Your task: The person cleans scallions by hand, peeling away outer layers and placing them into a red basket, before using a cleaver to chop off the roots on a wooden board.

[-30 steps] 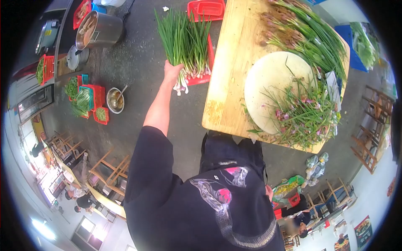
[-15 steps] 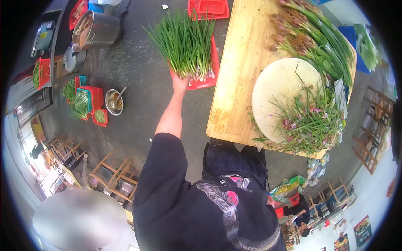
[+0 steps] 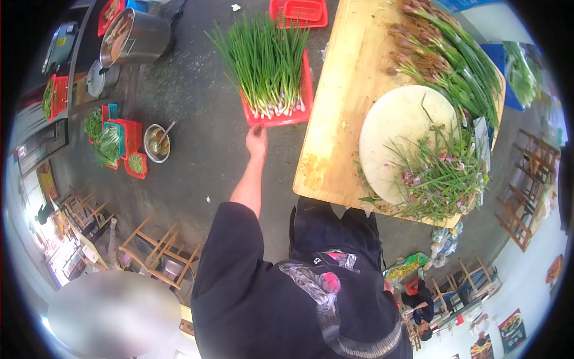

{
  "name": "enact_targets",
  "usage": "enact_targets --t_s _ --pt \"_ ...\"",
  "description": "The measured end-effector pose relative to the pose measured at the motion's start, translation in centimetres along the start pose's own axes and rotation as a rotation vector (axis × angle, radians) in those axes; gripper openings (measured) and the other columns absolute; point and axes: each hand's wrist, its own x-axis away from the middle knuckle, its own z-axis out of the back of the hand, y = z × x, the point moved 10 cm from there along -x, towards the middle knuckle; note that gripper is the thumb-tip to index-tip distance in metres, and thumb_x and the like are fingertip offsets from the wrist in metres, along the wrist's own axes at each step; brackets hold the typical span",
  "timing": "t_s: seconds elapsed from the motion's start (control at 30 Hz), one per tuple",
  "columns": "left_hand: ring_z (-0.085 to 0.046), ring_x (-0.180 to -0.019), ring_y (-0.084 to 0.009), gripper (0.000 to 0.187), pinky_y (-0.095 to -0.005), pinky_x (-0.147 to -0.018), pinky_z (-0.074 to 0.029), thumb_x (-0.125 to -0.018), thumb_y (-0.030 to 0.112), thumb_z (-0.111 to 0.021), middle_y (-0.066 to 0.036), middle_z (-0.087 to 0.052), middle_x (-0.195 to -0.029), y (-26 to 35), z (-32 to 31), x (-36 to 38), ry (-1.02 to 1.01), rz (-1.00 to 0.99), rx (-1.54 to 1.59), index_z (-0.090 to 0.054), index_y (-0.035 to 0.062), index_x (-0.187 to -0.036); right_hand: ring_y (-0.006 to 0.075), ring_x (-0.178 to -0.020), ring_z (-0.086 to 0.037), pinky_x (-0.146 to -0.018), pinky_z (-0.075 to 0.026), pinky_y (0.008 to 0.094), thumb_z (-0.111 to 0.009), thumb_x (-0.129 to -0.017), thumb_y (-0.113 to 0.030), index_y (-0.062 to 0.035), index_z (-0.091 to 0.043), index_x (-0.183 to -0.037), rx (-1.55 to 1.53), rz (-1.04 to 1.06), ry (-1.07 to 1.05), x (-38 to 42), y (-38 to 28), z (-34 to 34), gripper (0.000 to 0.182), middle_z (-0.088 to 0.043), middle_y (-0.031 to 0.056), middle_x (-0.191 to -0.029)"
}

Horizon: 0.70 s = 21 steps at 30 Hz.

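Observation:
My left hand [image 3: 257, 142] is just below the near edge of a red plastic basket [image 3: 276, 122], apart from it. Its fingers look drawn together, with a small dark brown patch at the tips that I cannot make out. In the basket lies a thick layer of trimmed spring onions [image 3: 263, 66], white bulbs toward me and green tops away. My right hand is out of sight. To the right stands a wooden table [image 3: 326, 131] with a round cutting board [image 3: 388, 137], a heap of onion trimmings [image 3: 442, 179], and a knife blade [image 3: 482, 143] beside it.
Untrimmed onions [image 3: 430, 48] with brown roots cover the table's far end. Another red basket [image 3: 302, 13] is beyond. On the left floor are a metal bowl [image 3: 156, 145], vegetable baskets [image 3: 128, 140] and a big steel pot [image 3: 140, 39]. A person [image 3: 420, 308] is at the lower right.
My left hand has come away from the bulb ends of the spring onions and drawn back toward me, off the basket. The spring onions stay in the basket. The view has shifted slightly.

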Motion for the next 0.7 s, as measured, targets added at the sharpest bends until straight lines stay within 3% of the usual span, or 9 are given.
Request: enact_targets --t_s 0.07,0.17,0.2,0.23,0.27,0.4,0.5,0.57,0.7 --pt "-0.073 -0.108 -0.024 0.04 -0.0357 -0.097 -0.056 -0.097 0.018 -0.072 -0.018 -0.075 -0.121 -4.8 1.2 2.9 0.002 0.041 0.024 -0.068 -0.0034 -0.13 0.0107 -0.082 -0.066 -0.069 -0.052 0.0279 -0.071 -0.102 -0.033 0.0056 -0.07 -0.128 0.024 0.01 0.001 -0.6 -1.0 0.3 0.046 -0.077 0.0059 -0.106" --pt "-0.07 -0.093 -0.0171 0.035 -0.0313 -0.083 -0.057 -0.101 0.012 -0.064 -0.012 -0.075 -0.114 -4.8 3.4 11.9 -0.008 0.236 0.149 -0.067 -0.0019 -0.132 0.0103 -0.081 -0.065 -0.068 -0.052 0.0281 -0.071 -0.103 -0.033 0.0055 -0.07 -0.128 0.002 0.04 0.016 -0.4 -2.3 -0.4 0.046 -0.076 0.0053 -0.105" --pt "-0.07 -0.096 -0.0171 0.037 -0.0306 -0.083 -0.057 -0.101 0.011 -0.064 -0.013 -0.073 -0.119 -4.5 3.9 13.9 0.002 0.279 0.144 -0.064 -0.0041 -0.135 0.01 -0.082 -0.065 -0.069 -0.052 0.0279 -0.07 -0.103 -0.032 0.0055 -0.071 -0.127 -0.028 0.065 0.026 -0.5 -2.9 -0.6 0.045 -0.077 0.005 -0.104" --pt "-0.07 -0.105 -0.0203 0.04 -0.033 -0.092 -0.057 -0.101 0.008 -0.063 -0.014 -0.071 -0.126 -3.1 4.3 15.8 0.007 0.26 0.134 -0.059 -0.0052 -0.138 0.0096 -0.082 -0.065 -0.07 -0.052 0.0277 -0.07 -0.103 -0.031 0.0055 -0.071 -0.127 -0.054 0.094 0.028 -0.6 -3.2 -0.6 0.044 -0.077 0.0047 -0.103" --pt "-0.064 -0.123 -0.0253 0.044 -0.0368 -0.105 -0.053 -0.101 0.005 -0.062 -0.017 -0.062 -0.14 -3.1 4.3 16.5 -0.008 0.191 0.156 -0.054 -0.0045 -0.143 0.0097 -0.084 -0.066 -0.072 -0.053 0.0276 -0.07 -0.104 -0.031 0.0056 -0.071 -0.127 -0.154 0.109 0.013 -0.9 -2.5 -0.9 0.043 -0.077 0.0047 -0.104" --pt "-0.046 -0.143 -0.0337 0.052 -0.0444 -0.119 -0.04 -0.1 0.005 -0.064 -0.02 -0.043 -0.155 10.6 2.7 21.5 0.04 -0.204 0.126 -0.047 -0.0031 -0.148 0.0113 -0.091 -0.069 -0.082 -0.055 0.0272 -0.07 -0.104 -0.028 0.0059 -0.071 -0.126 -0.454 0.213 -0.101 -3.1 0.7 -3.0 0.04 -0.077 0.0053 -0.106" --pt "-0.043 -0.145 -0.0385 0.055 -0.0482 -0.121 -0.035 -0.096 0.004 -0.067 -0.023 -0.044 -0.153 18.9 -1.3 23.8 -0.022 -0.552 -0.003 -0.047 -0.0031 -0.148 0.014 -0.097 -0.071 -0.087 -0.055 0.0292 -0.071 -0.103 -0.026 0.006 -0.071 -0.126 -0.354 0.22 -0.127 -5.6 3.8 -2.7 0.04 -0.078 0.0082 -0.109" --pt "-0.041 -0.146 -0.0409 0.057 -0.0493 -0.122 -0.033 -0.095 0.004 -0.068 -0.024 -0.043 -0.153 22.6 -4.1 25.9 -0.092 -0.628 -0.012 -0.047 -0.003 -0.148 0.0149 -0.097 -0.071 -0.088 -0.056 0.0302 -0.071 -0.102 -0.025 0.0062 -0.07 -0.127 -0.218 0.14 -0.073 -3.4 0.6 -1.1 0.04 -0.078 0.0094 -0.109" --pt "-0.037 -0.148 -0.0432 0.059 -0.0507 -0.123 -0.031 -0.093 0.005 -0.069 -0.028 -0.04 -0.155 25.0 -9.9 30.8 -0.168 -0.687 -0.045 -0.047 -0.0022 -0.148 0.0154 -0.092 -0.07 -0.083 -0.055 0.0312 -0.071 -0.101 -0.028 0.0057 -0.071 -0.123 -0.282 0.117 -0.016 -3.6 -4.7 2.3 0.04 -0.076 0.0086 -0.102"
